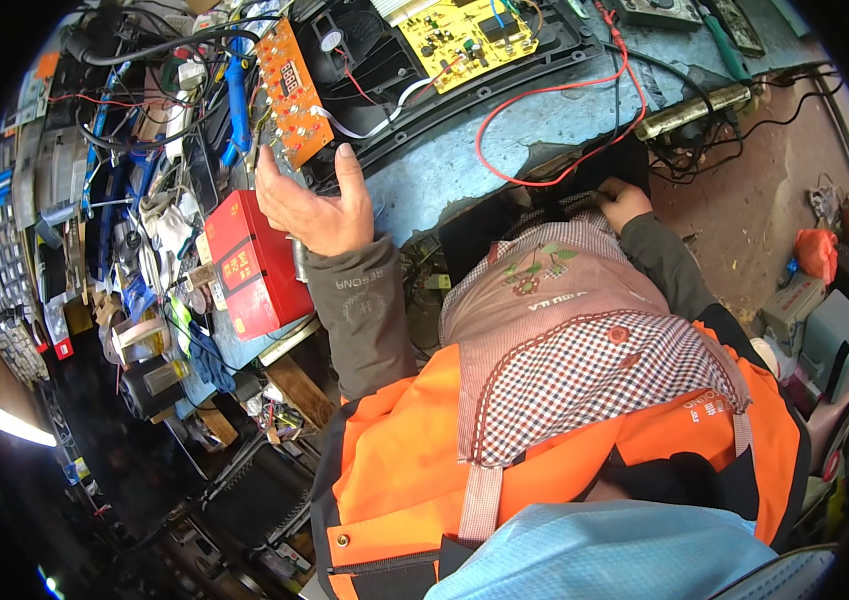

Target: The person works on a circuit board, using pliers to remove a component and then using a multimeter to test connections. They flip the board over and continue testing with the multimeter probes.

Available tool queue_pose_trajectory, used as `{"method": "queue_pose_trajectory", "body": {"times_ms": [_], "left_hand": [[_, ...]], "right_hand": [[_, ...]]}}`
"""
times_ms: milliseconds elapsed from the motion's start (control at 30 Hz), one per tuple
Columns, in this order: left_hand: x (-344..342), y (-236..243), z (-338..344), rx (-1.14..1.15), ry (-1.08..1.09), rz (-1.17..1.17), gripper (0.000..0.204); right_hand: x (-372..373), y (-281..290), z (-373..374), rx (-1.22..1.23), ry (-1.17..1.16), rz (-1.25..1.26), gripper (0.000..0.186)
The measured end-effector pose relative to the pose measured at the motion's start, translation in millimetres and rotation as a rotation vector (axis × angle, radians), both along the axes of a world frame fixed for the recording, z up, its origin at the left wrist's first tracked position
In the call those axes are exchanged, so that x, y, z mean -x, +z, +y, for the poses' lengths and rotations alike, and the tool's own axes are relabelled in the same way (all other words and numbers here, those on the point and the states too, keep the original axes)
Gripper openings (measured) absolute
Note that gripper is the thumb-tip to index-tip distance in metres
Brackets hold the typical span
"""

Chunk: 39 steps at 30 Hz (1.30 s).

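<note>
My left hand [320,208] is raised beside the workbench with its fingers stretched and the thumb apart, holding nothing. Just beyond its fingertips lies an orange circuit board [295,92] with a small digit display and rows of small parts. A white ribbon cable runs from it toward a yellow circuit board [469,40] set in an open black plastic housing [400,125]. My right hand [625,203] is low at my lap, by the far edge of my checked apron [565,310]. Its fingers are curled in; whatever they hold, if anything, is hidden.
A red box [253,265] stands at the bench's left edge, near my left forearm. Blue-handled pliers [237,100] and tangled wires crowd the left side. A red cable [505,172] loops over the bench's front edge. A green-handled tool [727,50] lies far right.
</note>
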State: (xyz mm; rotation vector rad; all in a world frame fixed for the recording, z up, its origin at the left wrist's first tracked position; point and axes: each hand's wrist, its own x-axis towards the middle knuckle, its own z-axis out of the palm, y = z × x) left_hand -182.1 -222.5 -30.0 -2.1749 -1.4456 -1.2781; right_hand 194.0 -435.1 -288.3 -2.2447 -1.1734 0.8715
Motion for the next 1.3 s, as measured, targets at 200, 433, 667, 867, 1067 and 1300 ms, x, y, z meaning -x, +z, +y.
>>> {"method": "queue_pose_trajectory", "body": {"times_ms": [200, 433, 667, 867, 1067, 1300], "left_hand": [[-1.0, -1.4, -1.0, 0.004, -0.002, -0.008, 0.09], [-2.4, 0.0, -2.9, -0.003, -0.014, 0.007, 0.089], [-0.4, -2.9, -2.0, 0.001, -0.02, 0.002, 0.089], [-0.6, -2.5, -2.6, 0.007, -0.018, -0.01, 0.088], [-0.3, -1.7, -3.1, 0.004, -0.015, -0.005, 0.087], [-1.6, -0.4, -3.6, 0.0, -0.013, -0.009, 0.086]], "right_hand": [[0.8, 2.6, -0.3, 0.001, 0.009, -0.011, 0.032], [1.4, 0.4, -1.1, -0.024, 0.003, -0.01, 0.03], [0.8, 1.3, -0.9, -0.006, 0.003, 0.011, 0.03], [1.3, 4.2, 0.1, 0.008, 0.005, 0.01, 0.031], [1.5, 3.7, 0.0, 0.007, 0.007, -0.001, 0.032], [0.4, 0.8, -0.5, -0.005, 0.01, -0.001, 0.033]]}}
